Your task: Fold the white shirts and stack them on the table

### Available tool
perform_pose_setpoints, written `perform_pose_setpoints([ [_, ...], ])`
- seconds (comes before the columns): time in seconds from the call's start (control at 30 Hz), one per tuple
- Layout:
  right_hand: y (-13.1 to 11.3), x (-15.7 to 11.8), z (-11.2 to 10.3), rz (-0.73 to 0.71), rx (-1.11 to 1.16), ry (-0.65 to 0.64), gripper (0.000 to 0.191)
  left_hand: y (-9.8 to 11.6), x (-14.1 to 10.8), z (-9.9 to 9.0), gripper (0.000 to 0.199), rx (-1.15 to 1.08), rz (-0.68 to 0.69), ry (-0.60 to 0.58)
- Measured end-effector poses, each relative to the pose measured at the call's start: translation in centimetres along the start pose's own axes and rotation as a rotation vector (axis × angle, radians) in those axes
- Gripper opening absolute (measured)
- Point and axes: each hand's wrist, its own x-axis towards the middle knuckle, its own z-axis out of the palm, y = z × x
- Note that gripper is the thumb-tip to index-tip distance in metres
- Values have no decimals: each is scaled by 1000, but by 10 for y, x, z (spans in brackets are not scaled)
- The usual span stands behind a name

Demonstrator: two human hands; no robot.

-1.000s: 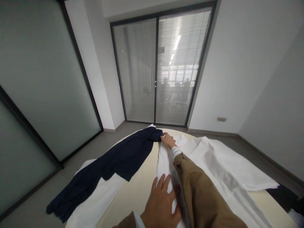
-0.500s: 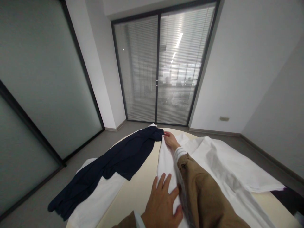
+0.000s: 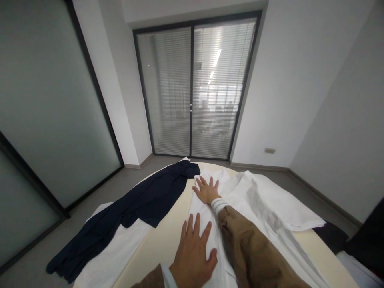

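A white cloth [image 3: 270, 196] is spread over the right half of a pale round table [image 3: 168, 228], with some creases. My right hand [image 3: 207, 190] lies on its far left part, fingers spread. Nearer to me, my left hand [image 3: 195, 252] rests with fingers apart at the cloth's left edge, palm down. Neither hand grips anything. On the left side of the table a dark navy garment [image 3: 144, 200] lies over another white cloth [image 3: 120, 256]; its far end reaches close to the white cloth under my right hand.
Beyond the table stand a glass door with blinds [image 3: 192, 96] and white walls [image 3: 288, 80]. Frosted glass panels [image 3: 54, 100] line the left. Dark items [image 3: 331, 236] and a pale thing show past the table's right edge.
My right hand has let go of the cloth's far edge, come slightly nearer and flattened with spread fingers. My left hand has spread a little wider. The view has shifted slightly right.
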Motion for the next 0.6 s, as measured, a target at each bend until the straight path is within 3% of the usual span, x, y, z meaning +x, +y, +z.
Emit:
perform_pose_setpoints([
  [0.07, -1, -3, -2, -105, -17, 85, 60, 0, -1, 0, 67, 7, 2, 4],
  [0.17, -1, -4, -5, -232, 14, -7, 54, 1, -1, 0, 67, 9, 6, 7],
  [0.23, 1, -3, -4, -194, 43, -83, 55, 1, -1, 0, 67, 8, 6, 4],
  [0.33, 4, -2, -2, -98, 46, -68, 60, 0, -1, 2, 68, 19, 1, 4],
  [0.5, 10, -12, -5, -183, -55, -5, 58, -2, 0, 7, 69, 85, -11, 9],
  [0.6, 23, -26, -17, -160, -128, 20, 56, -2, 0, 10, 69, 137, -26, 13],
])
